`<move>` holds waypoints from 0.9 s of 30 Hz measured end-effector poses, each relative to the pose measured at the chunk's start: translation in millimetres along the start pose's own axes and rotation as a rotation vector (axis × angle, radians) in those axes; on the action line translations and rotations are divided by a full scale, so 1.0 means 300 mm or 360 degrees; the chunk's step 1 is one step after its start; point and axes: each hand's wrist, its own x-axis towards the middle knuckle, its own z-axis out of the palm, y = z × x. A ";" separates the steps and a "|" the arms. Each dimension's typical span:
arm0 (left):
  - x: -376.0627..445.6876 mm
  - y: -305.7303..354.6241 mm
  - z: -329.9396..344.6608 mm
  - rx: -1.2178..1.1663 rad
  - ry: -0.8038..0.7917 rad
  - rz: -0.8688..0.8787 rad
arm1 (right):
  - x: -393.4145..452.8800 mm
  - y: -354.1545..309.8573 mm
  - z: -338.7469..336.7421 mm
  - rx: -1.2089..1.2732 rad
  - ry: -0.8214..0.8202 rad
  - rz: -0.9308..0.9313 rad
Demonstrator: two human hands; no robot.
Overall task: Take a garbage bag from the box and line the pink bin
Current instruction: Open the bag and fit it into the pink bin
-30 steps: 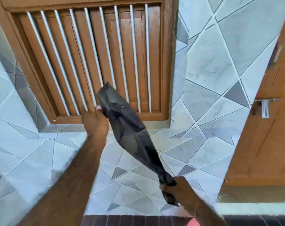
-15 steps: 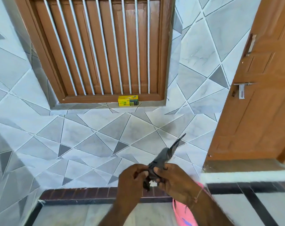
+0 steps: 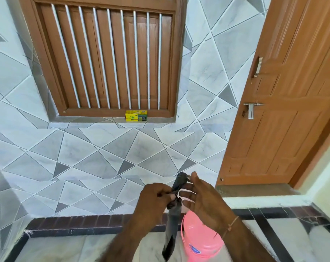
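A black garbage bag (image 3: 172, 230), still bunched into a narrow strip, hangs down between my hands. My left hand (image 3: 154, 199) pinches it near the top, and my right hand (image 3: 202, 200) holds its upper end with fingers spread. The pink bin (image 3: 200, 241) stands on the floor just below my right wrist, partly hidden by that arm. The yellow bag box (image 3: 136, 118) sits on the window sill, well above and beyond my hands.
A brown wooden window with white bars (image 3: 107, 59) fills the tiled wall ahead. A closed wooden door (image 3: 285, 103) with a metal latch stands at the right. A dark tile border (image 3: 81, 223) runs along the floor's edge.
The view has dropped from the window to the floor. My hands came together low on the bag, which went from stretched out to hanging bunched; the pink bin came into view.
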 end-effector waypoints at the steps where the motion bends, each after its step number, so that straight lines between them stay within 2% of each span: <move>1: 0.003 0.015 0.020 -0.0093 0.0058 0.0003 | -0.016 -0.007 -0.009 -0.0098 -0.0034 -0.0057; 4: 0.017 0.064 0.091 -0.0148 0.0115 0.0031 | -0.059 -0.013 -0.052 -0.0379 -0.0055 -0.0181; 11: 0.020 0.129 0.195 -0.0174 0.0021 -0.0032 | -0.047 -0.061 -0.193 -0.0189 0.0063 -0.0099; 13: 0.023 0.144 0.204 -0.0433 0.0087 -0.0172 | -0.036 -0.085 -0.228 -0.0268 0.0184 -0.0153; 16: 0.034 0.173 0.206 -0.1136 0.0453 -0.0369 | -0.012 -0.104 -0.288 -0.0539 0.0495 -0.0349; 17: 0.041 0.183 0.206 -0.1193 0.0592 -0.0368 | -0.003 -0.105 -0.308 -0.0717 0.0596 -0.0437; 18: 0.049 0.186 0.208 -0.1094 0.0705 -0.0339 | 0.005 -0.098 -0.328 -0.0952 0.0679 -0.0530; 20: 0.055 0.184 0.212 -0.0607 0.0835 -0.0171 | 0.029 -0.069 -0.368 -0.1544 0.0800 -0.0744; 22: 0.048 0.191 0.206 -0.0103 0.0775 0.0074 | 0.057 -0.049 -0.411 -0.1920 0.0871 -0.0933; 24: 0.065 0.195 0.192 0.0426 0.0567 0.0211 | 0.077 -0.067 -0.439 -0.1913 0.0878 -0.0979; 26: 0.101 0.224 0.168 0.1160 0.0179 0.0081 | 0.099 -0.103 -0.454 -0.1881 0.0780 -0.0952; 27: 0.118 0.236 0.152 0.1471 0.0031 -0.0022 | 0.106 -0.126 -0.455 -0.1991 0.0644 -0.0875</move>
